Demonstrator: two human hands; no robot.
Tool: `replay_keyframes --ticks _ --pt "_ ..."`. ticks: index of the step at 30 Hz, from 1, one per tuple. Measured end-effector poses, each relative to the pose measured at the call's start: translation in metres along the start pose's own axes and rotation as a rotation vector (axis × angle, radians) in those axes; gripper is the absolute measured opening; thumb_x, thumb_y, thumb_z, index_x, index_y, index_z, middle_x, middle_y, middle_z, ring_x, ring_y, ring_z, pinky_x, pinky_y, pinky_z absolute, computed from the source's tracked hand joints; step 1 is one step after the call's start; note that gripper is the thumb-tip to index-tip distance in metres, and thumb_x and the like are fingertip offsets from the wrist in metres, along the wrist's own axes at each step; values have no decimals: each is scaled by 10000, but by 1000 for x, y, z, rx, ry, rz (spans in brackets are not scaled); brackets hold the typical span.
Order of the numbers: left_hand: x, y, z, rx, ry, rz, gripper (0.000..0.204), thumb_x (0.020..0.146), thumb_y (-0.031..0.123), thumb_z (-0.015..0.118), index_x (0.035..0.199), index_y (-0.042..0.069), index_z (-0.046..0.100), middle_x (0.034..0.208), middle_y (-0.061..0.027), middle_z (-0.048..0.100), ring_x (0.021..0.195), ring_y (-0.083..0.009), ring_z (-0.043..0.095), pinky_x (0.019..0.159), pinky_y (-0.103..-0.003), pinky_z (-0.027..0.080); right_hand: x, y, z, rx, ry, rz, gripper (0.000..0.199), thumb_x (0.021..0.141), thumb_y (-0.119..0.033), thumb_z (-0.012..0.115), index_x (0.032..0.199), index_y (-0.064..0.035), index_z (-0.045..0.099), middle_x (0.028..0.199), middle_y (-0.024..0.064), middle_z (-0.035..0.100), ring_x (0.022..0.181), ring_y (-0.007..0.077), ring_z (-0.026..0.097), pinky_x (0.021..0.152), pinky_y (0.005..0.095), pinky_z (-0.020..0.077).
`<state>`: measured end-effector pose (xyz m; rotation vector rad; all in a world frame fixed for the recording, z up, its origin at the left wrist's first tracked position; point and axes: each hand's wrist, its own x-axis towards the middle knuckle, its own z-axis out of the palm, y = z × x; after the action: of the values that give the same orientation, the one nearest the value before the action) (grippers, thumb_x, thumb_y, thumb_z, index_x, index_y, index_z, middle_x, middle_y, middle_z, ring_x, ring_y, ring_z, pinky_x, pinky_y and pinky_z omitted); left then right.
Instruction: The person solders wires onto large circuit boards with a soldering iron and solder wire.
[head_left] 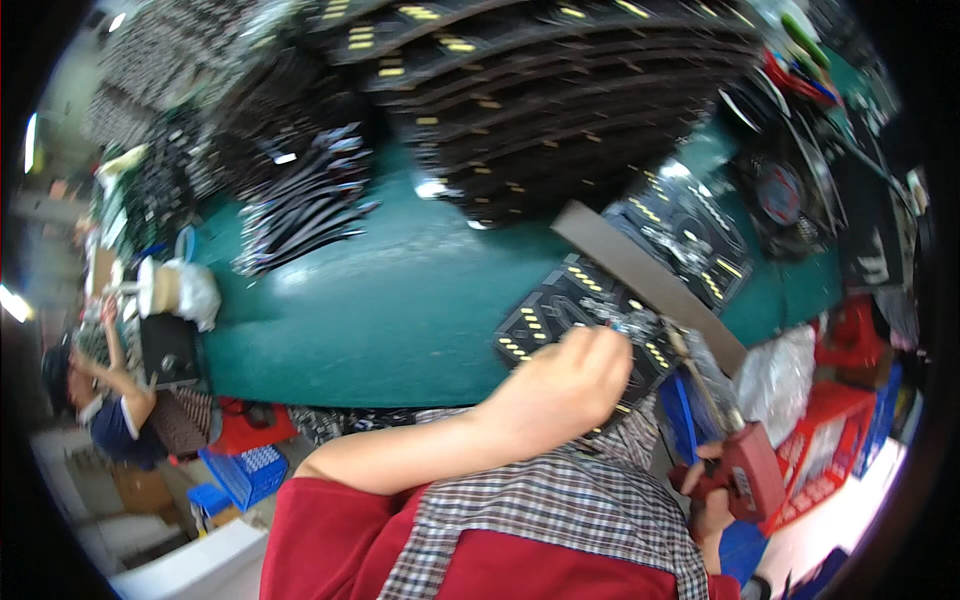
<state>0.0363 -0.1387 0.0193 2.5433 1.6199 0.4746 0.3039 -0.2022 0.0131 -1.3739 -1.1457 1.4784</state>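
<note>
The black panel [560, 305] sits at the near edge of the green table [360, 335], right of its middle, its lower corner seeming to overhang. Bunched fingers of the left hand [575, 380] press onto it; whether they pinch anything is hidden. The right hand, [710, 505] well apart, grips a red tool [755, 470] beyond that edge. Uneven pressure could skew the panel or tip it off; a knock from the flat bar [645, 285] could shift it. Its long axis seems to run from far left to near right, roughly along the bar.
</note>
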Motion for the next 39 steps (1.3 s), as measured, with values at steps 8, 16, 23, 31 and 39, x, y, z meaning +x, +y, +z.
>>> replay_keyframes --ticks 8,16,23,31,39 --pt "-19 -45 -22 -3 259 -255 254 722 137 632 945 17 611 799 -105 539 750 -238 543 626 -345 473 13 9 -5 -21 144 -231 728 803 -504 643 1174 70 395 1019 166 529 495 140 519 430 267 414" --pt "-107 -176 -32 438 209 -552 227 745 29 615 972 25 608 920 -106 570 864 -289 550 775 -399 437 21 12 -14 4 117 -323 653 837 -438 629 1211 39 385 1024 184 533 500 143 519 418 248 420" --pt "-74 -191 -22 353 166 -596 190 747 40 623 936 18 628 869 -110 579 847 -289 563 731 -394 460 24 8 -14 41 77 -333 602 859 -386 606 1212 53 394 1027 192 528 523 137 504 429 229 408" --pt "-67 -189 -40 58 273 -570 166 719 34 698 873 21 636 821 -101 549 726 -260 564 647 -335 463 35 6 -19 59 86 -359 590 876 -357 589 1240 58 380 1036 194 521 532 126 483 438 222 407" --pt "20 -53 -53 -161 324 -321 224 696 -67 686 907 0 657 796 -83 529 670 -185 528 579 -277 431 55 -16 -16 58 65 -218 677 843 -414 631 1262 56 381 1032 201 555 548 133 510 458 235 422"
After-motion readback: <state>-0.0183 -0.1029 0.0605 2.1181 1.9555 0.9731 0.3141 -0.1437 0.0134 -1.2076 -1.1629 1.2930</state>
